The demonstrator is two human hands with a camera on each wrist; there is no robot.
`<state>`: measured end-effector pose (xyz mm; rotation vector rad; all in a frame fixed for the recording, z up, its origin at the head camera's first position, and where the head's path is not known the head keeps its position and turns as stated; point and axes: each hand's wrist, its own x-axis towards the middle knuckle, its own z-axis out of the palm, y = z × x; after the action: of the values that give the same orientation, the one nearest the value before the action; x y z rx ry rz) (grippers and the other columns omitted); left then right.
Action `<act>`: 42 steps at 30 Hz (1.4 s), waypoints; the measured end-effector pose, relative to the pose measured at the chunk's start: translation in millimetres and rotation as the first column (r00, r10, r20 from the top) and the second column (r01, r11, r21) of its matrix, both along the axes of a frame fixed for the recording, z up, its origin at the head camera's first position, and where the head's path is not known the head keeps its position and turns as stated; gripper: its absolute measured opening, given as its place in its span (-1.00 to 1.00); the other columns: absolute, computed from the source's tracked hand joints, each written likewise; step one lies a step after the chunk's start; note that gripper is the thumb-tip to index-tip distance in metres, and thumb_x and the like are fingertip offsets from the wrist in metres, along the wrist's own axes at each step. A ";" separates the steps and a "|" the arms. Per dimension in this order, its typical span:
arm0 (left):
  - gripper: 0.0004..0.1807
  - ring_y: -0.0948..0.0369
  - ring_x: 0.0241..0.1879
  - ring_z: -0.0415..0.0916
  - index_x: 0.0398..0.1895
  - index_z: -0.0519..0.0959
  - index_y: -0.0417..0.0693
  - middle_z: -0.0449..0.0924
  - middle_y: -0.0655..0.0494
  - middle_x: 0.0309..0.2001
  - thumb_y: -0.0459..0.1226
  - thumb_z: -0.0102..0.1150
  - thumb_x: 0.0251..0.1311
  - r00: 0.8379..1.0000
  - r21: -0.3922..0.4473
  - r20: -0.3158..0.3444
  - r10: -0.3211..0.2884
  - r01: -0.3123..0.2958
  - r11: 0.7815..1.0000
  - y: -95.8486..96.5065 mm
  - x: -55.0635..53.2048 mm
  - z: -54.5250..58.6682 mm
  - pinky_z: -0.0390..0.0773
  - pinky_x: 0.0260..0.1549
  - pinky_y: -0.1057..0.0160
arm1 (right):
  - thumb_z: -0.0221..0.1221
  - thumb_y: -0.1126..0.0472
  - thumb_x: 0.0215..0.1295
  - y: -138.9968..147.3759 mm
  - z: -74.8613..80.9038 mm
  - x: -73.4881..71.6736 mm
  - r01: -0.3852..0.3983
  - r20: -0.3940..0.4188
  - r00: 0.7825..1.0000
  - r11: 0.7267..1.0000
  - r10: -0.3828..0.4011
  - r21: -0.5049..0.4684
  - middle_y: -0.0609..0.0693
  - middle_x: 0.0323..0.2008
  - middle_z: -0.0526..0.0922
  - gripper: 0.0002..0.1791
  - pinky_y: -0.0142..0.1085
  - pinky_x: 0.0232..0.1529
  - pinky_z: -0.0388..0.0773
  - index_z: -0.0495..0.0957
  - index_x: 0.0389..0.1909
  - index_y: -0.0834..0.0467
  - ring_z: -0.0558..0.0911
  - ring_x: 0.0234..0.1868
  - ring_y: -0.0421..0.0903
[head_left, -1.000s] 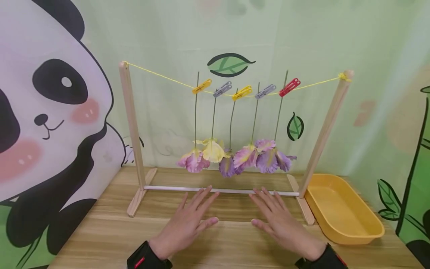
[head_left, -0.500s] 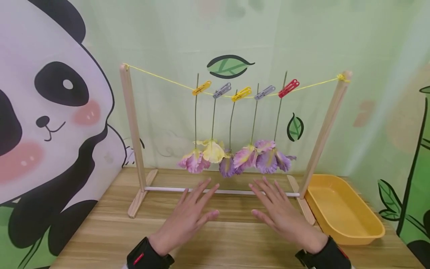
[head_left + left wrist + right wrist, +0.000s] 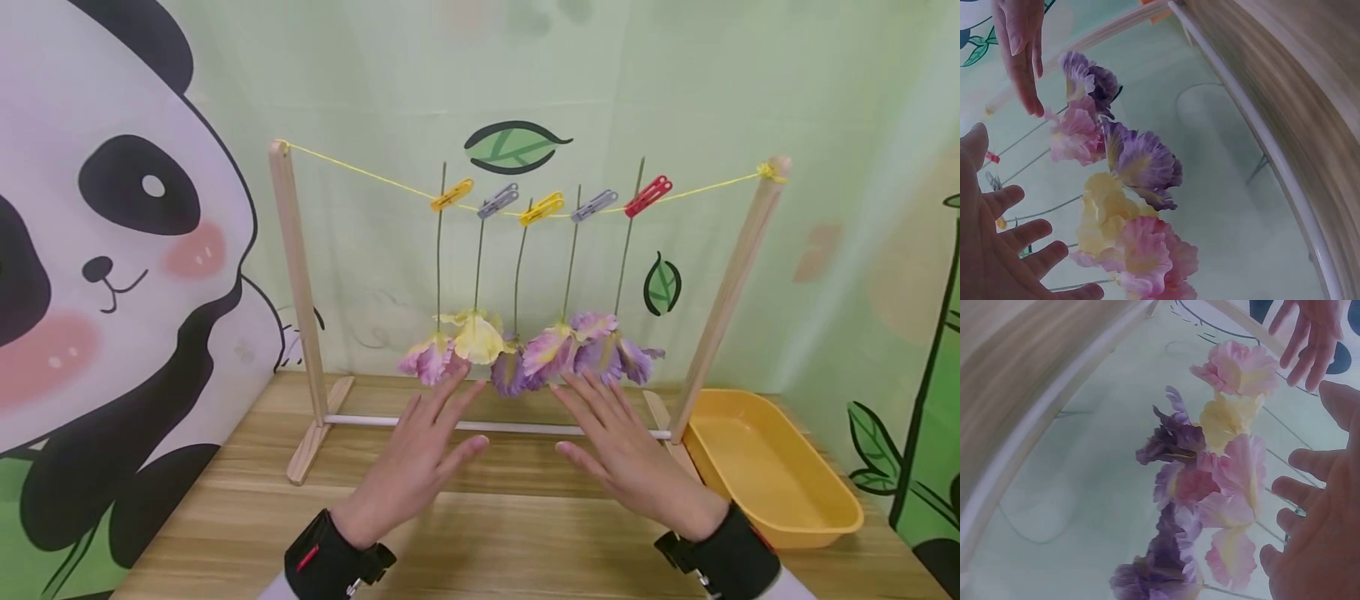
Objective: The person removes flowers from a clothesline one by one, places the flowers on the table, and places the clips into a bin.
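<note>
Fingers spread, my left hand (image 3: 420, 458) is held in the air in front of the pink flower (image 3: 427, 362) and the yellow flower (image 3: 480, 340). My right hand (image 3: 626, 458) mirrors it before the pink-and-yellow flower (image 3: 547, 354) and the purple flower (image 3: 633, 362). Neither hand holds anything, and fingertips overlap the lower petals in the head view. Between the hands hangs a darker purple flower (image 3: 507, 375). All the flowers hang head down by thin stems, pinned with yellow, grey and red clothespins (image 3: 648, 196) to a sagging yellow string (image 3: 360, 172). Both wrist views show petals beyond the fingertips.
Two wooden posts (image 3: 294, 275) hold the string, joined low down by a white rod (image 3: 517, 428). A yellow plastic tray (image 3: 780, 467) stands on the wooden table (image 3: 517, 542) beside the right foot. Behind hangs a green backdrop with a printed panda (image 3: 127, 242).
Both open hands have moved up and forward, their fingertips passing from the white rod to the lower petals in the head view. Flowers, clothespins and frame stay as they were.
</note>
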<state>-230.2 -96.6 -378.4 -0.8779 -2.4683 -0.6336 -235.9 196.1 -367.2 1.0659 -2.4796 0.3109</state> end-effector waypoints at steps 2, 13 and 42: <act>-0.32 0.06 0.47 -0.13 0.51 -0.02 0.19 -0.08 -0.02 0.52 0.10 -0.14 0.42 1.000 0.012 -0.020 -0.002 0.002 1.000 -0.5 -1.6 3.4 -0.03 0.30 -0.32 | -0.01 -0.04 0.46 -2.3 5.0 -1.4 -0.010 0.004 1.000 1.000 0.010 0.002 0.15 0.50 -0.04 -0.26 0.14 0.42 -0.20 -0.09 0.51 0.08 -0.11 0.49 0.14; -0.33 -0.01 0.43 -0.03 0.49 0.05 0.14 0.05 -0.06 0.46 0.01 -0.02 0.40 0.997 0.144 -0.075 0.004 0.007 0.990 -2.9 -11.5 19.8 0.15 0.27 -0.22 | 0.06 0.00 0.41 -15.3 29.1 -15.6 -0.091 -0.122 0.989 0.996 0.087 -0.026 0.23 0.47 0.06 -0.26 0.14 0.41 -0.14 0.02 0.46 0.21 -0.02 0.46 0.18; -0.45 0.09 0.34 0.14 0.45 0.14 0.25 0.12 0.05 0.39 0.06 -0.17 0.45 0.998 0.369 0.000 0.065 -0.061 0.928 2.0 -34.4 47.8 0.35 0.17 -0.10 | 0.20 0.08 0.32 -37.4 76.8 -39.2 -0.129 -0.159 0.982 0.981 0.106 -0.144 0.17 0.39 0.17 -0.31 0.14 0.27 0.21 0.18 0.40 0.14 0.36 0.23 0.07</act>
<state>-264.6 -94.6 -330.6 -0.6487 -2.2485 -1.0234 -275.1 158.7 -290.4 1.1298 -2.2257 0.4332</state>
